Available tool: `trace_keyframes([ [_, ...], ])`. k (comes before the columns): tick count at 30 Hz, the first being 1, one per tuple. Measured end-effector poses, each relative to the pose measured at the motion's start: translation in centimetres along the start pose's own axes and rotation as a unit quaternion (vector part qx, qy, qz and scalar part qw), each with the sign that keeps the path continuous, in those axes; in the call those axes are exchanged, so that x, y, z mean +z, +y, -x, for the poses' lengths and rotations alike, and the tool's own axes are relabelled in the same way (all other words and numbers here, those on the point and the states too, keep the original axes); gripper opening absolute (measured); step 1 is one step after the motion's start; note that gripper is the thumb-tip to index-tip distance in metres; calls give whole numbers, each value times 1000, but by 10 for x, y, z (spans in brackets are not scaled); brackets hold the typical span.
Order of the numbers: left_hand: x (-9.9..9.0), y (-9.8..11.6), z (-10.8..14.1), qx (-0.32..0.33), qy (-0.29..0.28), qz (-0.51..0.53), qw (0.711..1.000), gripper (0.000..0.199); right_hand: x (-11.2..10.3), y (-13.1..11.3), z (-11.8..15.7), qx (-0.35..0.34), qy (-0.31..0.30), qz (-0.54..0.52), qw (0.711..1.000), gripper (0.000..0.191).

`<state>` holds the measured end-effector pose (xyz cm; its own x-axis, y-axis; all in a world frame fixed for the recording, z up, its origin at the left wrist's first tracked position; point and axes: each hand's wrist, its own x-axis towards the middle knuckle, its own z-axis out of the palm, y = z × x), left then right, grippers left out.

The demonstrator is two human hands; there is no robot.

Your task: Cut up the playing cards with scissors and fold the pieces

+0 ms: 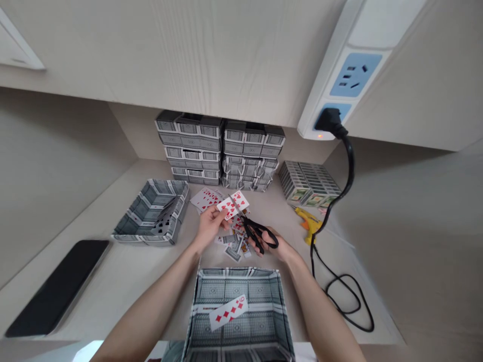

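My left hand [210, 224] pinches a red nine playing card [238, 200] by its lower left edge. In my right hand [272, 243] are black scissors [260, 231], with their blades across the card. Whole cards [206, 199] with red hearts lie behind my left hand, and cut card pieces [234, 247] are scattered between the hands. Nearest to me is a box made of grey card backs [237, 286], holding a cut strip of a diamond card [228, 312].
A second card box [139, 213] with cards inside and a black flat object [56, 286] are at the left. Stacked card boxes [193, 141] stand behind. Packed decks [309, 183], a yellow glue gun [310, 223], a black cable [350, 163] and a power strip [320, 95] are at the right.
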<state>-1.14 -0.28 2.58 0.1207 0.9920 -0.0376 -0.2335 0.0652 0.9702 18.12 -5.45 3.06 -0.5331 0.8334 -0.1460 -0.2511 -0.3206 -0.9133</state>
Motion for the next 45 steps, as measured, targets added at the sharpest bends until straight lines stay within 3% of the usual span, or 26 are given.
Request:
trace_keyframes([
  [10,-1,9,1,-10,-2,-21,1000,30,2,1,0,3,-2,2,1000,66],
  [36,-8,4,-4,-8,-22,-23,999,29,13,-4,4,-8,33,26,999,55],
  [45,-10,0,-5,-17,-6,-34,999,28,18,-5,3,-6,53,37,998,47],
])
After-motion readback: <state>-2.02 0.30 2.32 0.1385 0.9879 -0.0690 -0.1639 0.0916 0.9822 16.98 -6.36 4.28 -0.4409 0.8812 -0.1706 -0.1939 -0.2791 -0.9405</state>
